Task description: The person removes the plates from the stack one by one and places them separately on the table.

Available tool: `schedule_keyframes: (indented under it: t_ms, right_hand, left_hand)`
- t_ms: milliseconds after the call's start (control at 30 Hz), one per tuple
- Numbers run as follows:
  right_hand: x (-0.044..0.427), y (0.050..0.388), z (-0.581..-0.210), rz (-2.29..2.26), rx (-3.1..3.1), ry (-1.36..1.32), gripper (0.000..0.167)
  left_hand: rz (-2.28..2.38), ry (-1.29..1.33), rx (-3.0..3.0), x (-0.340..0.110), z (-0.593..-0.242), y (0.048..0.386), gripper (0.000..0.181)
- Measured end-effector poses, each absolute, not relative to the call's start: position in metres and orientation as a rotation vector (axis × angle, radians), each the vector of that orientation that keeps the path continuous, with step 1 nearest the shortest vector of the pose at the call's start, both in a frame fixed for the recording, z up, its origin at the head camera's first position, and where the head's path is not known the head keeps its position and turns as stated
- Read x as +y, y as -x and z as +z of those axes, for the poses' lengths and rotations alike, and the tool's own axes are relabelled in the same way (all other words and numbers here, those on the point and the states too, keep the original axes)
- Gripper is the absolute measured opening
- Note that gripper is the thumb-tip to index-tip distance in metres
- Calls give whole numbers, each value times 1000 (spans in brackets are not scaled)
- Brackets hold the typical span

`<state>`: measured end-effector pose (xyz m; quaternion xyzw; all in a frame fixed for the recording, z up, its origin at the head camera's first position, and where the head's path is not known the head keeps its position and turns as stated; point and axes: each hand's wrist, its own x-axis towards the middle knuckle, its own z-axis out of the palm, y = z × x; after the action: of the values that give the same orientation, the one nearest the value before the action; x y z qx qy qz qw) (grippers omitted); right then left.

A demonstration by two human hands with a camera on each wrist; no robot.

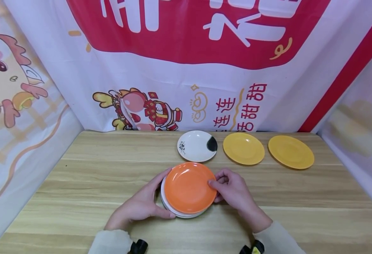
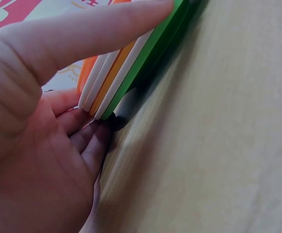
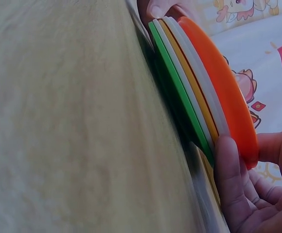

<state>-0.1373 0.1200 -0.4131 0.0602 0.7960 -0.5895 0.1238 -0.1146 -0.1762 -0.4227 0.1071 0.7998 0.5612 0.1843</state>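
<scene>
An orange plate (image 1: 190, 187) tops a stack of several plates near the table's front. Below it, the right wrist view shows white plates, a yellow one (image 3: 192, 77) and a green one (image 3: 175, 85) at the bottom. My left hand (image 1: 142, 203) holds the stack's left side, thumb at the front rim and fingers around the far edge. My right hand (image 1: 235, 190) pinches the orange plate's right edge, thumb on top. In the right wrist view, a finger of that hand (image 3: 262, 189) also touches the edges of the lower plates.
Behind the stack, a white plate with a black patch (image 1: 195, 146) lies close to the orange plate. Two yellow plates, one in the middle (image 1: 243, 149) and one farther right (image 1: 291, 152), stand in the same back row. Printed cloth (image 1: 160, 77) hangs along the table's back edge.
</scene>
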Motion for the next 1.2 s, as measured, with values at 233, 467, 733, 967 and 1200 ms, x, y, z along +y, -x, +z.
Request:
schedule_keyframes:
  t_ms: [233,467,733,967,1200]
  right_hand:
    - [124,140,-415,-1736,2314,-168,24]
    - [126,141,-414,-1724,2319,-172,25]
    - [127,142,-412,-1732,2308,-178,24]
    - [129,143,-412,-1745,2279,-183,27]
    - [133,145,-408,-1727,2252,-210,28]
  left_hand:
    - [1578,-303,2258,-176,-422,114,127]
    - [1568,-315,2276,-177,-422,114,128]
    - [1580,-308,2265,-177,-422,113,128]
    - [1581,-292,2253,-176,-422,113,127]
    - [1597,-271,2232,-176,-422,113,125]
